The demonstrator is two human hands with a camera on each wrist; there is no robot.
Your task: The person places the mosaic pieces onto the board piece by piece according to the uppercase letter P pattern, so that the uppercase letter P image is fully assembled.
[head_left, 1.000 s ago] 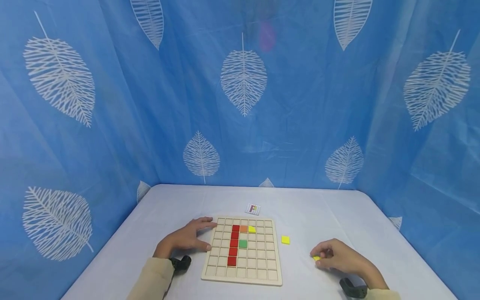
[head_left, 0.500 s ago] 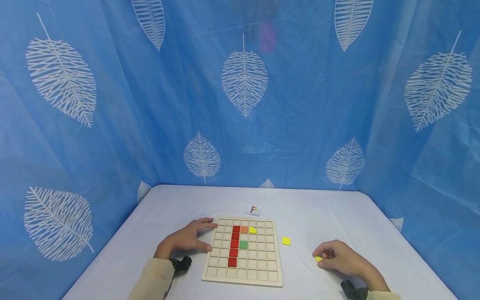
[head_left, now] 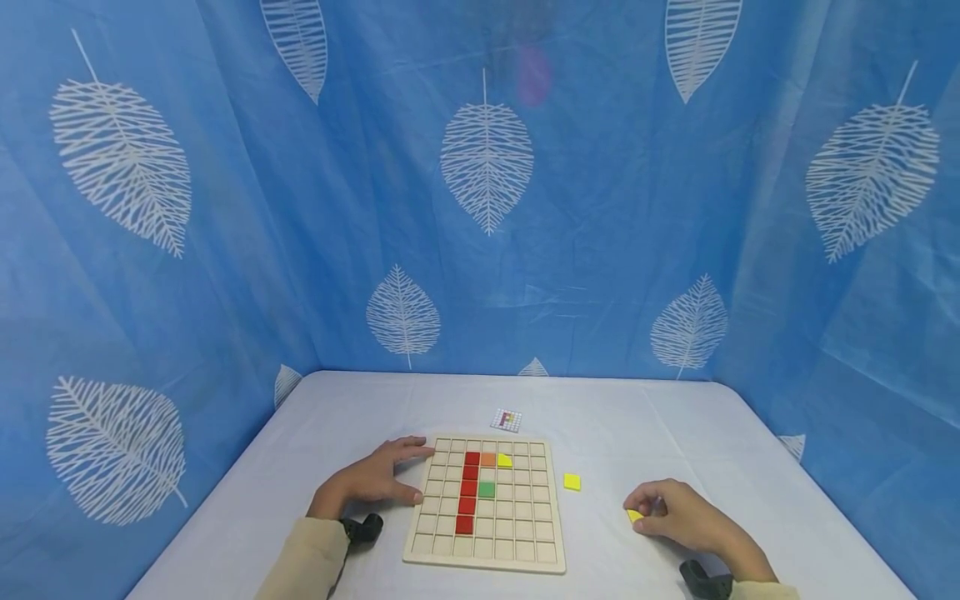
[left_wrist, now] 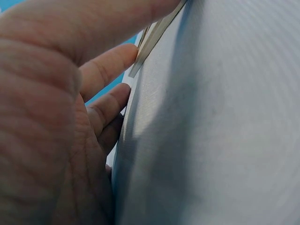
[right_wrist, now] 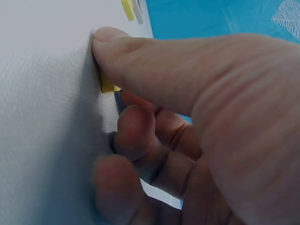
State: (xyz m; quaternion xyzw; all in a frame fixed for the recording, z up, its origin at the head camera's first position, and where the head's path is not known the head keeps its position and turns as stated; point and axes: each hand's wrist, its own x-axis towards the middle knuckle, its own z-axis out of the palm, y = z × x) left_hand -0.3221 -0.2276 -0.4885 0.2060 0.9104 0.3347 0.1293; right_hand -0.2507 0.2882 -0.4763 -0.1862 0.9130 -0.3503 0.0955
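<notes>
A square wooden grid board (head_left: pixel 525 508) lies on the table between my hands. My left hand (head_left: pixel 378 477) rests at its left side, its thumb and index fingertips at the edge; the left wrist view shows the board's edge (left_wrist: pixel 154 42) at the fingers. To the right of the board, my right hand (head_left: pixel 678 514) pinches a small yellow tile (head_left: pixel 634 515) between thumb and fingers, low over the cloth. That yellow tile (right_wrist: pixel 107 85) is mostly hidden behind the thumb in the right wrist view. A yellow square tile (head_left: pixel 572 482) lies between the board and my right hand.
In the board's cells sit a column of several red tiles (head_left: pixel 468 488), an orange tile (head_left: pixel 488 459), a yellow tile with one rounded corner (head_left: pixel 505 460) and a green tile (head_left: pixel 487 490). Beyond the board lies a small pattern card (head_left: pixel 507 419). Blue leaf-print curtains (head_left: pixel 585 250) surround the white table (head_left: pixel 397 408).
</notes>
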